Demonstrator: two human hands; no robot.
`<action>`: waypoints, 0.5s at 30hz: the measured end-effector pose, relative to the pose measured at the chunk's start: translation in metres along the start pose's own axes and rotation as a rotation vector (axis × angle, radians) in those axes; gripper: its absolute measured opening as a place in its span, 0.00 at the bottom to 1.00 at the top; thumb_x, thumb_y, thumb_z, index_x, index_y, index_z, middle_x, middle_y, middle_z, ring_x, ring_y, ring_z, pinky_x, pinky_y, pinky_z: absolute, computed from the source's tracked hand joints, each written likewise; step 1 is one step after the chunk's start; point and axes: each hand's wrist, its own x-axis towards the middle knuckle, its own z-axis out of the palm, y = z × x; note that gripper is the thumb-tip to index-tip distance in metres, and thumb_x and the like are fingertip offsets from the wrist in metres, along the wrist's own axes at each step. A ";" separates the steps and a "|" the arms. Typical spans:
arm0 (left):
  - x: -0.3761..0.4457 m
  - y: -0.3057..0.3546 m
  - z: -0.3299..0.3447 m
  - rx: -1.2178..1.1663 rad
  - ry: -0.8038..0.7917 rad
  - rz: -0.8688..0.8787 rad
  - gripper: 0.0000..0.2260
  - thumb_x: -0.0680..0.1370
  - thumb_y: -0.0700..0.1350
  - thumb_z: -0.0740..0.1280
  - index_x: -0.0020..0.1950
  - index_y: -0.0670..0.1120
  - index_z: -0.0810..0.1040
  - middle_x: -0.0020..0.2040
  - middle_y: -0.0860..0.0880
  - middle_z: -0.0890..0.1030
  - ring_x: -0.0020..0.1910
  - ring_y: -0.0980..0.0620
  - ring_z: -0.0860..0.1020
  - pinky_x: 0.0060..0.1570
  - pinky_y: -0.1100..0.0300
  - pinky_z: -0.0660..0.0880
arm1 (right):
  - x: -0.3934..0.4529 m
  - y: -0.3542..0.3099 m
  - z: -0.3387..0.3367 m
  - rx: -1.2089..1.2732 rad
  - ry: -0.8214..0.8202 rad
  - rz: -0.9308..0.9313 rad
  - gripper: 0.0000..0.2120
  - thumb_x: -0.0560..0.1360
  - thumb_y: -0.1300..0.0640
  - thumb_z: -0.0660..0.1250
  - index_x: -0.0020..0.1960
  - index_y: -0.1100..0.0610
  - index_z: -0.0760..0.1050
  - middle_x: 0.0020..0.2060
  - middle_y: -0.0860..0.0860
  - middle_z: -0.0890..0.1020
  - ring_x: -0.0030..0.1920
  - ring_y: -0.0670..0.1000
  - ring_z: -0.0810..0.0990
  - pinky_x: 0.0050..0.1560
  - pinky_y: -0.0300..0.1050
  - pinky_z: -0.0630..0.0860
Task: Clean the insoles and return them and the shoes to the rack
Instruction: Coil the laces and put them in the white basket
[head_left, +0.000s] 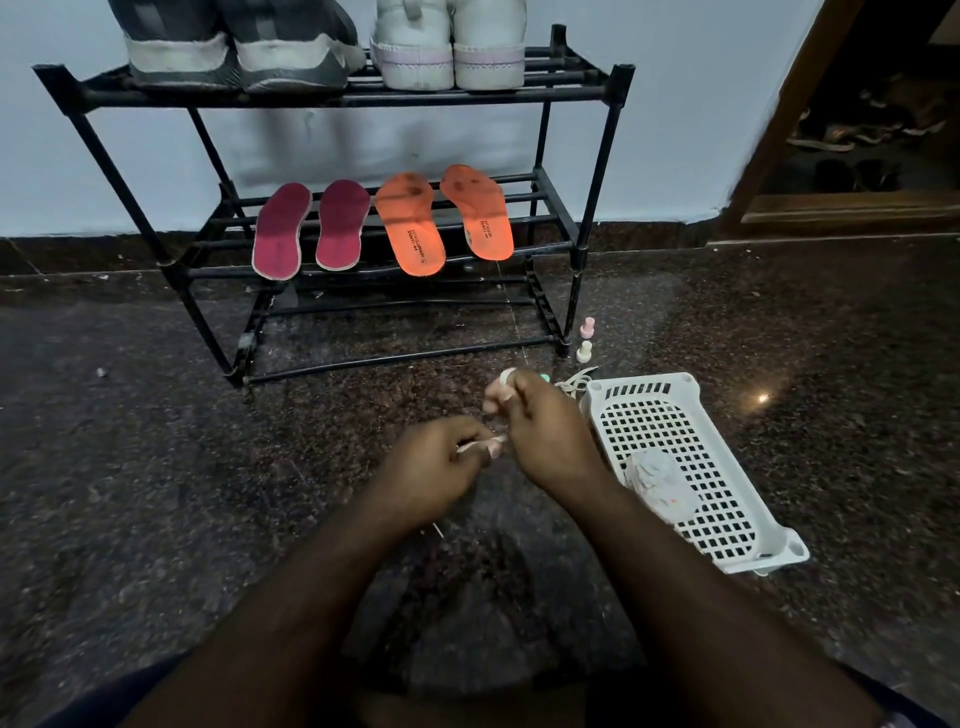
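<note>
Two maroon insoles (310, 228) and two orange insoles (444, 221) lie on the middle shelf of a black shoe rack (332, 96). Grey shoes (239, 44) and white shoes (449, 44) stand on its top shelf. In front of the rack, over the floor, my left hand (434, 470) and my right hand (545, 431) are close together. Both pinch a thin pale lace or string (480, 446). It is wound round a finger of my right hand.
A white perforated plastic basket (675, 415) lies on the dark granite floor to the right, with a crumpled cloth (660, 483) in it. Two small bottles (585, 340) stand by the rack's right foot. More pale string (574, 384) lies beside the basket. A doorway with footwear is far right.
</note>
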 end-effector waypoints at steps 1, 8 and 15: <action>0.000 0.001 -0.005 0.014 0.037 0.016 0.05 0.79 0.49 0.68 0.44 0.54 0.82 0.39 0.58 0.83 0.38 0.61 0.79 0.40 0.60 0.75 | -0.001 0.002 0.000 -0.063 -0.103 0.070 0.10 0.81 0.58 0.59 0.44 0.52 0.75 0.39 0.48 0.83 0.41 0.48 0.82 0.47 0.44 0.77; 0.004 -0.014 -0.018 -0.246 0.232 -0.015 0.09 0.79 0.40 0.69 0.43 0.52 0.83 0.41 0.57 0.84 0.43 0.58 0.82 0.48 0.57 0.77 | -0.012 -0.022 -0.012 0.851 -0.626 0.581 0.13 0.83 0.61 0.55 0.53 0.63 0.78 0.32 0.53 0.77 0.29 0.49 0.75 0.38 0.47 0.78; 0.002 -0.013 0.005 -0.137 0.057 -0.096 0.10 0.81 0.43 0.67 0.41 0.55 0.81 0.37 0.58 0.84 0.37 0.59 0.80 0.42 0.57 0.75 | -0.003 -0.025 0.000 1.061 -0.128 0.325 0.12 0.84 0.59 0.55 0.51 0.62 0.75 0.45 0.57 0.84 0.48 0.54 0.84 0.56 0.50 0.80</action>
